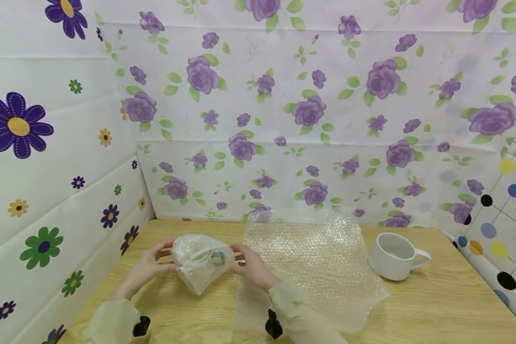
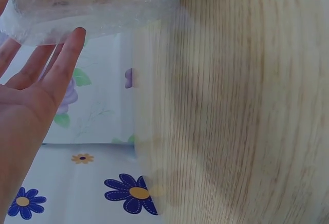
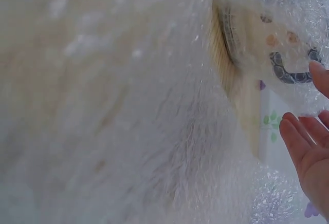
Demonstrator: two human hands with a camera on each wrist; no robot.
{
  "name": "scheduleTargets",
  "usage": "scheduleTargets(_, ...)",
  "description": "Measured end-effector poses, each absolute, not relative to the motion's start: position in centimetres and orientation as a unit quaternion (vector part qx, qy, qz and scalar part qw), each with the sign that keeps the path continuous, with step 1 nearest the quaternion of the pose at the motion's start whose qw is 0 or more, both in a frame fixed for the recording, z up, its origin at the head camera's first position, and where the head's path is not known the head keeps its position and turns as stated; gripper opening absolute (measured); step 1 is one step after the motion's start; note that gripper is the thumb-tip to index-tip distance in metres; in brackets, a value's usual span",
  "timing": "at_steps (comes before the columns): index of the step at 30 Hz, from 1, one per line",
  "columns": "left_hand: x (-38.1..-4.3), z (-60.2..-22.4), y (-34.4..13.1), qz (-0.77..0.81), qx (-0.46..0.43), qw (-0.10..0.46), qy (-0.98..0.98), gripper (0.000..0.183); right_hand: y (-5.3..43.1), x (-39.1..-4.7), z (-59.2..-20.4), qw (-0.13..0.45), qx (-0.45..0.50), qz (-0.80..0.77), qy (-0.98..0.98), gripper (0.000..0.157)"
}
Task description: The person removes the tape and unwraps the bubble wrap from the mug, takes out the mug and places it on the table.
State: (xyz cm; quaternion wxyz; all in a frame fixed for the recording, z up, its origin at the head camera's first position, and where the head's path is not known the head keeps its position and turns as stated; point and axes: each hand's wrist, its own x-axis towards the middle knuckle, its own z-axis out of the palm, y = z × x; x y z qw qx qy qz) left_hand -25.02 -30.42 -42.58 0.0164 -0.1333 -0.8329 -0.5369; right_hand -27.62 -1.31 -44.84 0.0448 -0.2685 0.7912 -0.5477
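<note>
Between my two hands is a bubble-wrapped mug [image 1: 199, 263], its clear wrap tapering to a point toward me. Through the plastic show a dark, U-shaped handle [image 3: 293, 75] and small reddish spots. My left hand [image 1: 156, 260] grips the bundle's left side, thumb below and fingers above; in the left wrist view those fingers touch the wrap's edge. On the opposite side, next to the handle, my right hand [image 1: 253, 267] holds the bundle with thumb and fingertips.
A loose sheet of bubble wrap [image 1: 314, 267] lies right of the bundle, its far edge against the floral backdrop [image 1: 284, 119]. A plain white mug [image 1: 393, 258] stands upright on the wooden table [image 1: 447, 306], handle pointing right. Patterned cloth [image 1: 38, 191] borders the left side.
</note>
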Motion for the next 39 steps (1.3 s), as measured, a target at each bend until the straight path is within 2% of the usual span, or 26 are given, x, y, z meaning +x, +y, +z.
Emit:
scheduleTargets(10, -25.0, -42.8, -29.9, -0.549, -0.141, 0.036, -0.823, 0.072, -1.7, -27.6, -44.8, 0.049, -0.243, -0.564, 0.788, 0.052)
scheduleTargets(21, -24.9, -43.0, -29.6, -0.563, -0.151, 0.056, -0.811, 0.069, -1.9, -27.5, -44.7, 0.039, -0.230, -0.573, 0.786, 0.043)
scheduleTargets(39, -25.3, -41.0, -28.6, -0.554, -0.145, 0.047, -0.818, 0.074, -0.9, -27.4, -43.7, 0.027, -0.222, -0.614, 0.757, 0.034)
